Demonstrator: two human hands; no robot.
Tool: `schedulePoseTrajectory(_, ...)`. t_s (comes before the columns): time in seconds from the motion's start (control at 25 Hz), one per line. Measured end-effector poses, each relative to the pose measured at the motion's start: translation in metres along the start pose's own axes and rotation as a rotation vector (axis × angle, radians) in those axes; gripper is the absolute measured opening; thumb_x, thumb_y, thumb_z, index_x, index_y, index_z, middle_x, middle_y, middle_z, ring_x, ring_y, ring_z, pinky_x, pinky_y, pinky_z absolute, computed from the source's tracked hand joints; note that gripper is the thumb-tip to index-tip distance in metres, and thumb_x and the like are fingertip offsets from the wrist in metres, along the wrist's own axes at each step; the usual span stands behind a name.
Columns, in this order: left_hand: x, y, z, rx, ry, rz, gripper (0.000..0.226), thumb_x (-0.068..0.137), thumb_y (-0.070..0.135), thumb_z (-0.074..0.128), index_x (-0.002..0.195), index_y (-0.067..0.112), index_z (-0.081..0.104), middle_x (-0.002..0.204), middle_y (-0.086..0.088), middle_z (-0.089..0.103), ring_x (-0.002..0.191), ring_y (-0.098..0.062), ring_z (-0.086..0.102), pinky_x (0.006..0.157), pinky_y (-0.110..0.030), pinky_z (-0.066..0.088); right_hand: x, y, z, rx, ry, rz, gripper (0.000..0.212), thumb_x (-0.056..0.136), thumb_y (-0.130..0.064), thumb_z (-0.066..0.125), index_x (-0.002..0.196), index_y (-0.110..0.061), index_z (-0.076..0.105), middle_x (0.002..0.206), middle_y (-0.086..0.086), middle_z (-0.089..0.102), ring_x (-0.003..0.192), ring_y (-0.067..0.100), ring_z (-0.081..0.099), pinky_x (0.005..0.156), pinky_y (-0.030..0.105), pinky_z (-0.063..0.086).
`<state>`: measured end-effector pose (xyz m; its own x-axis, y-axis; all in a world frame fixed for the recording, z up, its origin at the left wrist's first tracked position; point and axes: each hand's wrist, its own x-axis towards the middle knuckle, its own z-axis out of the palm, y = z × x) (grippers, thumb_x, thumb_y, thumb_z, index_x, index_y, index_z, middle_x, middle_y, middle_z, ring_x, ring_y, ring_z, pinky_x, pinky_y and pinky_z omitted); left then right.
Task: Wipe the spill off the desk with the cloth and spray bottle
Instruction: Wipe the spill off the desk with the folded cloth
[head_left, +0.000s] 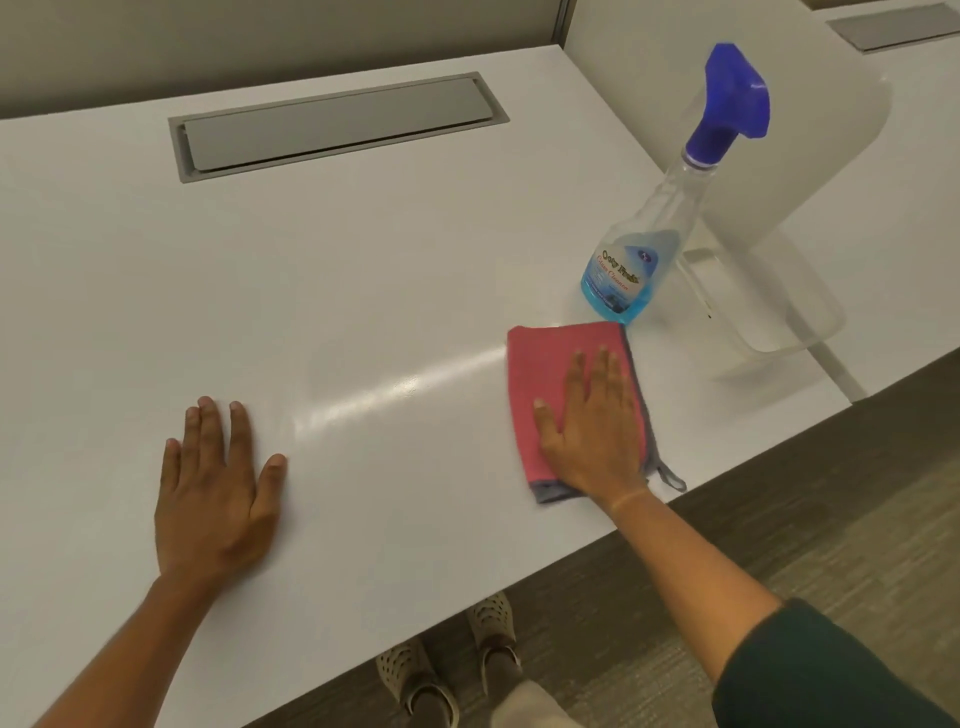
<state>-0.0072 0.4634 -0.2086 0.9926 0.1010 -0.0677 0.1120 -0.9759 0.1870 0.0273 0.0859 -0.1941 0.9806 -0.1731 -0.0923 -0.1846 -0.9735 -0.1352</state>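
Nearest to me, my left hand (218, 488) lies flat on the table (363, 260), fingers straight and spread, holding nothing. It only props me. If I lean on it too much while I wipe, it can slide on the smooth top.

A little farther, my right hand (592, 431) presses flat on the cloth (540, 364), fingers straight, not curled around it. The cloth is folded, pink with a grey edge, and it lies near the front edge of the table. Its grey loop (672, 478) reaches almost to that edge. Because I only press and do not grip, I think the cloth can slip from under my palm, or go over the edge if I pull toward me.

Between my hands I see a shiny streak (363, 400). I cannot tell if it is wet spill or only light.

Farther, the bottle (649, 228) stands upright just beyond the cloth, very near its far corner, little blue liquid inside. A wide stroke forward can knock it over, I judge.

Behind it stands a clear chair (779, 208), and far back a grey hatch (337, 124) in the table.
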Motion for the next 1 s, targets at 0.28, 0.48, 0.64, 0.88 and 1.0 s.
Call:
schedulePoseTrajectory(0.28, -0.001, 0.002, -0.004, -0.018, -0.01, 0.0, 0.077, 0.092, 0.058, 0.01, 0.155, 0.014, 0.006, 0.164, -0.013, 0.001, 0.151, -0.019, -0.005, 0.122, -0.04, 0.0, -0.04, 0.004, 0.011, 0.011, -0.043, -0.291, 0.083, 0.094, -0.064, 0.025, 0.156, -0.015, -0.001, 0.163, 0.014, 0.0, 0.151, 0.025, -0.005, 0.12, 0.04, -0.003)
schedulePoseTrajectory(0.48, -0.001, 0.005, -0.006, -0.007, -0.007, -0.012, 0.077, 0.092, 0.056, 0.011, 0.155, 0.012, 0.006, 0.163, -0.012, 0.001, 0.151, -0.019, -0.005, 0.122, -0.04, 0.0, 0.042, -0.023, 0.006, 0.039, 0.007, -0.069, 0.087, 0.091, -0.06, 0.024, 0.155, -0.005, 0.003, 0.161, 0.023, 0.005, 0.15, 0.034, 0.002, 0.123, 0.045, 0.004)
schedulePoseTrajectory(0.64, 0.0, 0.006, -0.006, -0.006, 0.003, -0.012, 0.075, 0.093, 0.054, 0.013, 0.155, 0.013, 0.006, 0.163, -0.012, 0.001, 0.151, -0.02, -0.005, 0.122, -0.04, 0.0, 0.094, -0.055, 0.004, 0.0, -0.017, -0.118, 0.086, 0.092, -0.058, 0.028, 0.154, -0.003, 0.006, 0.16, 0.026, 0.006, 0.15, 0.036, 0.002, 0.122, 0.047, 0.004)
schedulePoseTrajectory(0.88, -0.001, 0.004, -0.004, 0.006, 0.005, -0.001, 0.073, 0.094, 0.052, 0.015, 0.155, 0.015, 0.003, 0.163, -0.011, -0.002, 0.151, -0.019, -0.008, 0.122, -0.04, 0.0, 0.058, -0.138, 0.014, 0.024, -0.048, -0.504, 0.083, 0.092, -0.054, 0.037, 0.154, -0.004, 0.015, 0.16, 0.026, 0.012, 0.149, 0.036, 0.007, 0.123, 0.045, 0.005)
schedulePoseTrajectory(1.0, -0.001, 0.002, -0.004, -0.01, 0.004, 0.006, 0.073, 0.094, 0.053, 0.015, 0.155, 0.015, 0.002, 0.163, -0.01, -0.002, 0.151, -0.018, -0.007, 0.122, -0.04, 0.0, -0.004, -0.141, 0.021, 0.053, -0.083, -0.661, 0.082, 0.093, -0.054, 0.038, 0.155, -0.006, 0.013, 0.162, 0.022, 0.01, 0.151, 0.031, 0.003, 0.122, 0.045, 0.007)
